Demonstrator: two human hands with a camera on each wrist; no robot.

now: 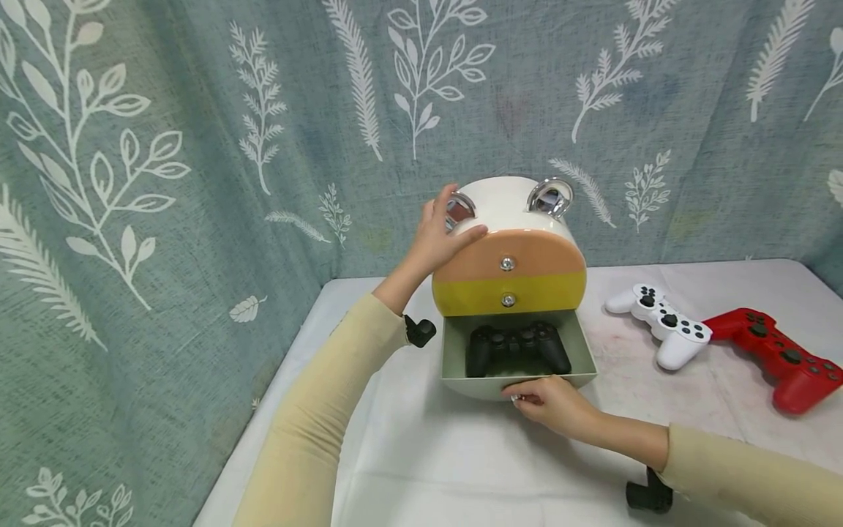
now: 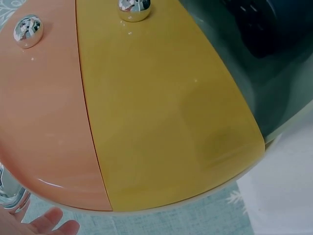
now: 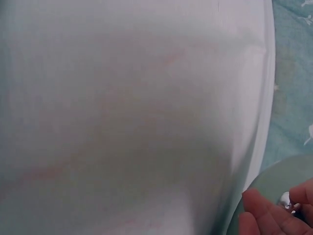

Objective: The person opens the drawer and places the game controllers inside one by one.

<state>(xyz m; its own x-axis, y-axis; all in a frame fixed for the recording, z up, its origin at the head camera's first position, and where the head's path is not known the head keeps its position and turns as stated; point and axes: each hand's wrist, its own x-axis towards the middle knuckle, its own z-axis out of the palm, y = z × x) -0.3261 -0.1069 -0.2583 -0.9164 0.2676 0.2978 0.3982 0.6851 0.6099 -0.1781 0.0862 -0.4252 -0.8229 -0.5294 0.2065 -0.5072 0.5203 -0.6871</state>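
Observation:
A small rounded drawer cabinet [image 1: 510,241] with a white top and orange and yellow fronts stands on the table. My left hand [image 1: 437,234] rests on its upper left side, thumb along the top edge, fingers spread by a chrome ring [image 1: 461,208]. Fingertips [image 2: 46,220] of that hand show beside the orange front in the left wrist view. The bottom grey-green drawer [image 1: 451,359] is pulled out and holds a black game controller [image 1: 516,348]. My right hand [image 1: 556,406] pinches the drawer's small silver knob [image 3: 285,199], partly hidden by the fingers.
To the right lie a white game controller [image 1: 661,322] and a red one [image 1: 777,359], close together. A second chrome ring [image 1: 552,197] rises from the cabinet's top right. The white-covered table [image 1: 421,468] backs onto a green leaf-patterned curtain [image 1: 296,146].

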